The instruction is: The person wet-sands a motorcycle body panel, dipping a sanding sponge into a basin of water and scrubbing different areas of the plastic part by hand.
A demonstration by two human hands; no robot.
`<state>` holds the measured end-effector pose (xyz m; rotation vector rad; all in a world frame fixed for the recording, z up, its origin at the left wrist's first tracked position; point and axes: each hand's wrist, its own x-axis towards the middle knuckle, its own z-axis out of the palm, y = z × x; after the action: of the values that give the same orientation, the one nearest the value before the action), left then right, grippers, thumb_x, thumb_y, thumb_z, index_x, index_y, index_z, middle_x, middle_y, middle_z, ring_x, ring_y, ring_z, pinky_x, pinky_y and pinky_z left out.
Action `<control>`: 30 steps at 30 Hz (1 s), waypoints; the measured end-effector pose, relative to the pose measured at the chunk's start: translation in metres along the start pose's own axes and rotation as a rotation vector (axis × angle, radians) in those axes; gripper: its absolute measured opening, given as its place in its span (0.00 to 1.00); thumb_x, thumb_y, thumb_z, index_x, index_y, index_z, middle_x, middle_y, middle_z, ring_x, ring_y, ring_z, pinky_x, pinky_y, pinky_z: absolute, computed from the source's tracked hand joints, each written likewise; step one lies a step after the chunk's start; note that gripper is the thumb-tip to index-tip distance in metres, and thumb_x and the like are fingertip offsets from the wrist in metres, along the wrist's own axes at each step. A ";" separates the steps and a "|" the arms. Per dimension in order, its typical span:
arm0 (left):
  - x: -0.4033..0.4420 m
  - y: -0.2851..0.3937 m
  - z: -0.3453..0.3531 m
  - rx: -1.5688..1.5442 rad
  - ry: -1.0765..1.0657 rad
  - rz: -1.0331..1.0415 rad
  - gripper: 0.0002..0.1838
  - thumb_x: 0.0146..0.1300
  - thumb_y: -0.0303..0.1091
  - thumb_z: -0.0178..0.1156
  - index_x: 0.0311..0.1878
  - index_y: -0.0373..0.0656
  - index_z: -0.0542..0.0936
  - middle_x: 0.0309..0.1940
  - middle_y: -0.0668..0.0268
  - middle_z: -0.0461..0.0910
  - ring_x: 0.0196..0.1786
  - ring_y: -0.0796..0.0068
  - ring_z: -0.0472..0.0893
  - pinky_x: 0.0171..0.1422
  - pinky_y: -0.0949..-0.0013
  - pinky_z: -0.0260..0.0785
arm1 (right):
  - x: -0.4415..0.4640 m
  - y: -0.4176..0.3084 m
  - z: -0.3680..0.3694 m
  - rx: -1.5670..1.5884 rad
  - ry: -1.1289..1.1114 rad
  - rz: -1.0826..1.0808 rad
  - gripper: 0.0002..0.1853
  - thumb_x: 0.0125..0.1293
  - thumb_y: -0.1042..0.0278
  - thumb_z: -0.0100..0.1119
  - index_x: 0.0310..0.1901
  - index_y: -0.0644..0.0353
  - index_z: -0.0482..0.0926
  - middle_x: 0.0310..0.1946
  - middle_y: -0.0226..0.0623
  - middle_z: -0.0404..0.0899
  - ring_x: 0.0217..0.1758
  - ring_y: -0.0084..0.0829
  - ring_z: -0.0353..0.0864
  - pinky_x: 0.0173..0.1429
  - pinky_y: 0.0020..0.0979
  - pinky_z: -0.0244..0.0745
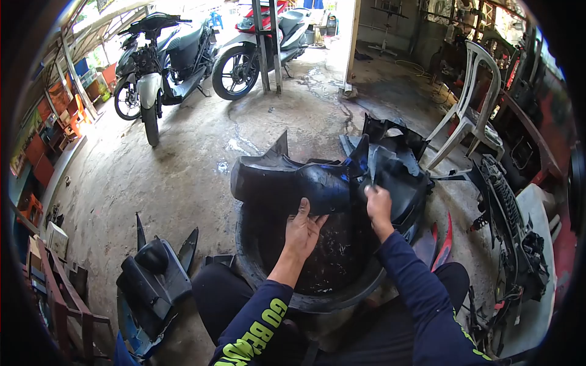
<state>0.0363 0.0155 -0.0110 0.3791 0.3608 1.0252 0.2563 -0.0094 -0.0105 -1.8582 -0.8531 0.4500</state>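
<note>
Several motorbikes (183, 55): parked beyond the work, well apart from you.
Concrete floor (177, 183): your open room, mostly ahead and to the left; swing long parts that way.
Tub (329, 303): round and dark, between your knees; its raised rim could catch or scrape a part drawn back low.
Plastic chair (473, 120): ahead to the right, past the piled panels (400, 183), so turning room looks tighter there.
Loose panel (152, 274): on the floor beside your left knee; mind its upright points.
Black panel (323, 186): over the tub's far part, one pointed tip up; keep it level and steady, and support its wide body rather than a thin corner.
Left hand (299, 235): thumb and fingers clamped on the panel's near edge; keep the pressure light so it won't flex.
Right hand (378, 207): curled near the panel's right end; you can't tell here what it grips.
</note>
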 end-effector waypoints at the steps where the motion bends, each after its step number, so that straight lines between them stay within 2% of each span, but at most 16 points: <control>1: 0.000 -0.003 0.002 -0.015 -0.041 -0.022 0.19 0.69 0.41 0.65 0.55 0.39 0.76 0.54 0.63 0.81 0.57 0.64 0.81 0.66 0.52 0.71 | -0.014 -0.037 -0.008 0.107 0.053 -0.116 0.16 0.70 0.62 0.58 0.48 0.68 0.84 0.35 0.46 0.87 0.39 0.36 0.87 0.49 0.37 0.77; 3: 0.001 -0.011 0.007 -0.014 -0.055 -0.009 0.21 0.70 0.43 0.62 0.58 0.39 0.75 0.56 0.61 0.80 0.60 0.63 0.79 0.68 0.53 0.70 | -0.036 -0.078 -0.003 -0.079 0.037 -0.425 0.18 0.73 0.61 0.54 0.53 0.67 0.83 0.44 0.55 0.85 0.49 0.51 0.86 0.54 0.42 0.77; 5: 0.004 -0.020 0.011 -0.009 -0.072 0.003 0.22 0.72 0.45 0.60 0.61 0.40 0.74 0.57 0.59 0.79 0.62 0.62 0.78 0.71 0.53 0.68 | -0.039 -0.068 0.026 -0.282 -0.005 -0.852 0.22 0.75 0.64 0.52 0.64 0.69 0.74 0.63 0.61 0.73 0.72 0.55 0.68 0.71 0.42 0.66; 7: 0.009 -0.020 0.007 -0.062 -0.061 -0.058 0.20 0.74 0.43 0.58 0.60 0.38 0.75 0.58 0.62 0.79 0.62 0.67 0.78 0.68 0.58 0.70 | -0.069 -0.071 0.033 -0.283 -0.077 -0.878 0.25 0.75 0.67 0.50 0.69 0.70 0.68 0.72 0.60 0.62 0.79 0.57 0.54 0.79 0.44 0.55; 8: 0.007 -0.014 0.015 -0.028 -0.101 -0.020 0.22 0.76 0.45 0.55 0.63 0.39 0.74 0.60 0.62 0.78 0.63 0.69 0.77 0.70 0.61 0.68 | -0.079 -0.062 0.035 -0.296 -0.107 -0.892 0.27 0.74 0.66 0.51 0.69 0.73 0.67 0.73 0.61 0.60 0.79 0.59 0.53 0.79 0.45 0.54; 11: 0.002 -0.021 0.016 -0.050 -0.125 -0.060 0.23 0.76 0.44 0.54 0.65 0.38 0.73 0.62 0.63 0.77 0.64 0.69 0.76 0.71 0.62 0.66 | -0.068 -0.066 0.033 -0.239 -0.084 -0.902 0.27 0.74 0.65 0.50 0.70 0.73 0.66 0.73 0.60 0.60 0.79 0.59 0.54 0.79 0.46 0.54; 13: 0.000 -0.030 0.010 -0.064 -0.068 -0.089 0.23 0.77 0.44 0.53 0.65 0.38 0.73 0.63 0.63 0.76 0.65 0.69 0.75 0.71 0.62 0.66 | -0.057 -0.069 0.033 -0.231 -0.100 -0.871 0.28 0.74 0.66 0.50 0.71 0.73 0.64 0.74 0.60 0.59 0.79 0.60 0.53 0.79 0.46 0.54; 17: 0.008 -0.020 0.010 -0.035 -0.141 -0.079 0.23 0.77 0.43 0.52 0.66 0.37 0.71 0.65 0.64 0.74 0.68 0.71 0.72 0.73 0.63 0.65 | -0.060 -0.045 0.028 -0.279 -0.120 -0.994 0.28 0.73 0.67 0.50 0.71 0.73 0.64 0.74 0.60 0.59 0.79 0.59 0.53 0.79 0.46 0.55; 19: 0.001 -0.036 0.010 0.075 -0.154 -0.048 0.29 0.79 0.51 0.44 0.74 0.42 0.62 0.72 0.62 0.68 0.73 0.66 0.68 0.78 0.57 0.57 | -0.065 -0.051 0.023 -0.231 -0.099 -0.919 0.28 0.74 0.67 0.50 0.70 0.73 0.65 0.74 0.60 0.59 0.79 0.59 0.54 0.79 0.45 0.55; 20: 0.001 -0.051 0.001 0.067 -0.107 -0.084 0.30 0.79 0.51 0.44 0.75 0.42 0.60 0.73 0.63 0.65 0.74 0.66 0.65 0.79 0.58 0.55 | -0.054 -0.056 0.027 -0.214 -0.092 -0.881 0.29 0.72 0.71 0.52 0.73 0.69 0.62 0.75 0.55 0.58 0.81 0.54 0.51 0.79 0.43 0.54; 21: -0.009 -0.054 0.010 0.091 -0.096 -0.129 0.31 0.79 0.51 0.43 0.76 0.42 0.59 0.75 0.63 0.63 0.75 0.66 0.64 0.80 0.57 0.55 | -0.047 -0.076 0.024 -0.205 -0.143 -0.839 0.28 0.73 0.70 0.52 0.72 0.67 0.64 0.75 0.53 0.59 0.81 0.52 0.52 0.79 0.42 0.54; 24: -0.004 -0.047 0.010 0.032 -0.108 -0.136 0.30 0.79 0.51 0.43 0.75 0.42 0.60 0.74 0.61 0.63 0.75 0.65 0.65 0.80 0.57 0.54 | -0.050 -0.054 0.021 -0.180 -0.168 -0.892 0.28 0.73 0.71 0.52 0.73 0.64 0.64 0.76 0.50 0.59 0.81 0.51 0.53 0.80 0.41 0.53; 26: 0.001 -0.040 0.002 -0.063 -0.202 -0.189 0.28 0.77 0.50 0.50 0.71 0.41 0.66 0.71 0.61 0.66 0.71 0.65 0.67 0.76 0.59 0.59 | -0.055 -0.008 0.013 -0.193 -0.104 -0.849 0.28 0.73 0.72 0.52 0.73 0.64 0.63 0.76 0.49 0.58 0.80 0.51 0.53 0.80 0.40 0.52; 27: -0.003 -0.041 0.000 -0.062 -0.200 -0.193 0.28 0.77 0.50 0.50 0.71 0.41 0.66 0.71 0.61 0.66 0.71 0.65 0.67 0.76 0.59 0.59 | -0.053 -0.002 0.013 -0.163 -0.038 -0.727 0.27 0.73 0.69 0.54 0.72 0.63 0.65 0.75 0.54 0.58 0.79 0.54 0.55 0.79 0.42 0.55; 29: -0.008 -0.038 -0.001 0.137 0.011 -0.247 0.33 0.75 0.56 0.52 0.71 0.40 0.65 0.70 0.56 0.68 0.70 0.60 0.69 0.74 0.55 0.60 | -0.043 -0.004 0.016 -0.060 0.010 -0.497 0.28 0.73 0.65 0.56 0.72 0.64 0.66 0.75 0.56 0.58 0.79 0.54 0.55 0.79 0.41 0.55; 30: -0.013 -0.035 -0.003 0.140 0.021 -0.248 0.33 0.75 0.56 0.52 0.71 0.40 0.65 0.70 0.56 0.68 0.70 0.60 0.69 0.74 0.55 0.60 | -0.044 -0.004 0.020 -0.056 0.003 -0.490 0.28 0.73 0.65 0.56 0.72 0.64 0.66 0.75 0.56 0.58 0.79 0.54 0.55 0.79 0.41 0.55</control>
<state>0.0549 -0.0112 -0.0288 0.4375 0.4873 0.7643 0.2126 -0.0275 -0.0183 -1.6230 -1.2828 0.1162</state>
